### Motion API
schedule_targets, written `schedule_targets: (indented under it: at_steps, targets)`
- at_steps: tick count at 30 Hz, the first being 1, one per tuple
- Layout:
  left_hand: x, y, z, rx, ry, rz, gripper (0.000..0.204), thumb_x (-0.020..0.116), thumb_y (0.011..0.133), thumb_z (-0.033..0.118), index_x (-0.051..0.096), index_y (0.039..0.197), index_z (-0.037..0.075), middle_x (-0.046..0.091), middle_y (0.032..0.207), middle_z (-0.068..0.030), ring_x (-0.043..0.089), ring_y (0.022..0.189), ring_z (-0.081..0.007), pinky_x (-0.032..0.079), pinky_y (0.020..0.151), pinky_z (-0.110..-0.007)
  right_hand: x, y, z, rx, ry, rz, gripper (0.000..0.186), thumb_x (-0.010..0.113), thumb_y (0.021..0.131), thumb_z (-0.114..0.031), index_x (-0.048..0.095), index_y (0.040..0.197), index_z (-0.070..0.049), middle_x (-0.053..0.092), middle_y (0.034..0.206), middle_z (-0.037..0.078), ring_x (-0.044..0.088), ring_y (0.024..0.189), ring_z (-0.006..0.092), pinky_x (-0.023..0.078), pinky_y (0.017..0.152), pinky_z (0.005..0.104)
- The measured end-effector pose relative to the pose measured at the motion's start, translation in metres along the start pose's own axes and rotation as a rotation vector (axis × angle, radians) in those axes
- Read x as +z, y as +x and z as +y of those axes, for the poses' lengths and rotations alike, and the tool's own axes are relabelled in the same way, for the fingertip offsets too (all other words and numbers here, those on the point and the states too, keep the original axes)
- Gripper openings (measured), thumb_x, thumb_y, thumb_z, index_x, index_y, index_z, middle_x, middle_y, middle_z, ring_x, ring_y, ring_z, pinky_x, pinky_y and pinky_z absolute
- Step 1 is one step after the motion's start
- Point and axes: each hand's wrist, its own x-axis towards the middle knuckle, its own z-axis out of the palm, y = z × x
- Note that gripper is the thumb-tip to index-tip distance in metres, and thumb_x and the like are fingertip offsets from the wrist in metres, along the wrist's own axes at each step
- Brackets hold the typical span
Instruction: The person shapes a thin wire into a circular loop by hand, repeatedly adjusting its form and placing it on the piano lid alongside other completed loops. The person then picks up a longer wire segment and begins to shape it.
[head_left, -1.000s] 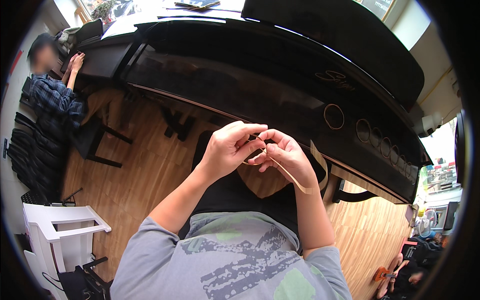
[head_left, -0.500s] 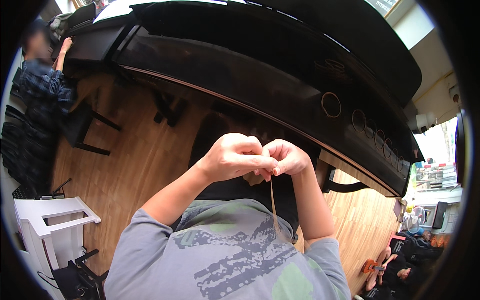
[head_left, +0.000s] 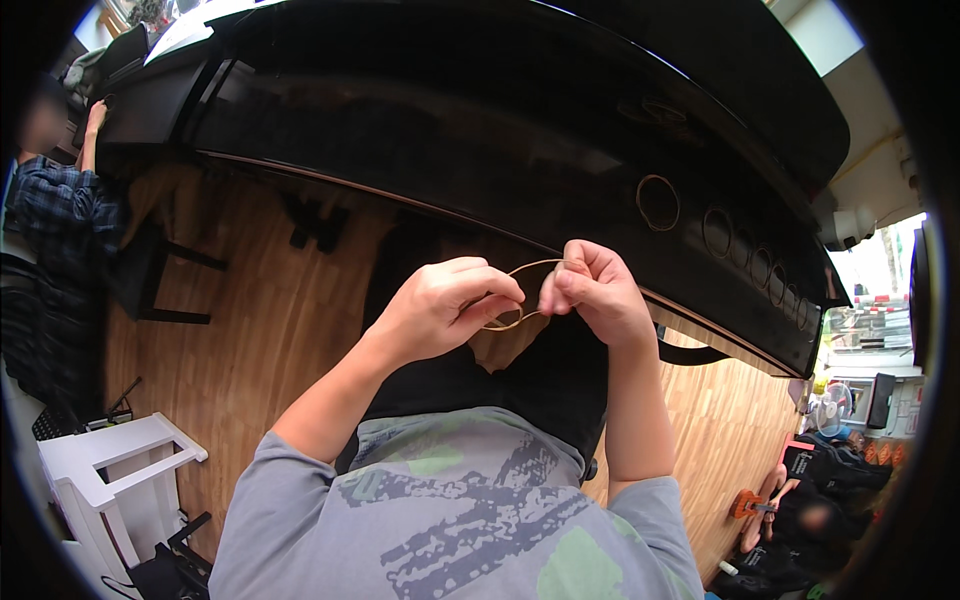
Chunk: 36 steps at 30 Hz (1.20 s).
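Note:
A thin tan strand [head_left: 532, 264], bent into a loop, stretches between my two hands in front of my body. My left hand [head_left: 445, 308] pinches its left side, thumb against curled fingers. On the other side, my right hand [head_left: 603, 290] grips the strand between thumb and fingers, a little higher up. Part of the loop hides behind my fingers, so I cannot tell whether its ends are joined. Beyond my right hand a tan ring [head_left: 640, 200] lies on the black piano [head_left: 400, 120].
Several similar rings [head_left: 706, 232] line the piano to the right. At far left, a person in a plaid shirt [head_left: 62, 190] works beside a black bench [head_left: 150, 275]. A white stand [head_left: 120, 480] is at lower left. People sit at lower right near a small orange guitar [head_left: 742, 503].
My hands have moved apart, my right one upward. The strand that hung down from my fingers is now curved into a loop between them.

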Motion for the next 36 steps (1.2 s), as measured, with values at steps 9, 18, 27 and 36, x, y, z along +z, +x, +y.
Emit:
schedule_targets:
  at_steps: [9,18,27,36]
  targets:
    - [0.008,0.01,-0.009,-0.28,-0.355,0.146,0.012,0.06,0.09,0.002,0.063,0.101,0.002,0.053,0.068,0.0034,0.044,0.058,-0.0005,0.033,0.051,-0.018,-0.02,-0.015,-0.011,0.09,0.018,0.033,0.021,0.057,0.096,-0.022,0.057,0.085,-0.003,0.04,0.055,-0.008,0.03,0.043,0.0014,0.025,0.042,0.0193]
    - [0.039,0.041,-0.002,-0.372,-0.56,0.318,0.015,0.047,0.098,0.009,0.055,0.107,0.001,0.051,0.073,0.003,0.042,0.053,-0.0013,0.033,0.047,-0.018,0.021,-0.022,-0.009,-0.08,-0.215,0.268,0.01,0.059,0.094,-0.012,0.058,0.096,-0.003,0.06,0.07,0.0,0.055,0.06,0.0054,0.045,0.055,0.0199]
    - [0.063,0.042,-0.029,-0.401,-0.52,0.206,0.024,0.046,0.1,0.024,0.055,0.11,0.005,0.059,0.099,-0.0018,0.056,0.088,-0.0053,0.047,0.075,-0.021,0.019,-0.03,-0.016,-0.404,-0.691,0.458,0.01,0.062,0.088,-0.002,0.063,0.098,0.0,0.062,0.083,0.007,0.056,0.067,0.0127,0.046,0.059,0.0248]
    - [0.051,0.069,0.004,-0.487,-0.947,0.2,0.024,0.041,0.101,0.025,0.047,0.088,0.005,0.06,0.109,-0.0159,0.065,0.094,-0.0204,0.057,0.074,-0.035,0.013,-0.034,-0.048,-0.422,-0.883,0.38,0.019,0.061,0.084,0.0,0.066,0.101,-0.004,0.055,0.074,0.008,0.053,0.06,0.0192,0.043,0.054,0.0304]
